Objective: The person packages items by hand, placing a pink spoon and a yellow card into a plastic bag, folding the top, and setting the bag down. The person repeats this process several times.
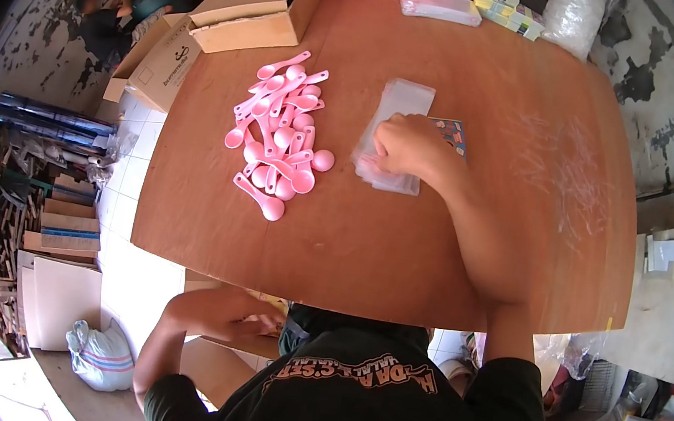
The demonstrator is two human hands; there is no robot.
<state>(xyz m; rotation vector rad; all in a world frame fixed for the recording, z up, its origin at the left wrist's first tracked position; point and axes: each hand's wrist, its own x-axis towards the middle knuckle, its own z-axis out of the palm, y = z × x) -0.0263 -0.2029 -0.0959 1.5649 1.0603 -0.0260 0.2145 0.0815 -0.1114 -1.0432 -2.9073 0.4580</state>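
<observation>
My right hand (411, 144) is over a stack of clear plastic bags (410, 97) on the brown table, its fingers curled and pressed together on the bags. A blue printed card or packet (453, 132) lies beside that wrist, partly covered by it. To the left, a loose pile of pink plastic measuring spoons (285, 137) is spread on the tabletop. My left hand (236, 314) is lower down, just off the table's front edge, above an open cardboard box (249, 344). Its fingers are loosely bent and slightly apart, with nothing visible in them.
Cardboard boxes (261, 8) stand at the table's far left corner. A pack of clear bags (439, 7), yellow-and-white boxes (509, 9) and pink bundles line the back edge. Another person (103, 22) sits at the far left. A white sack (100, 356) rests at lower left.
</observation>
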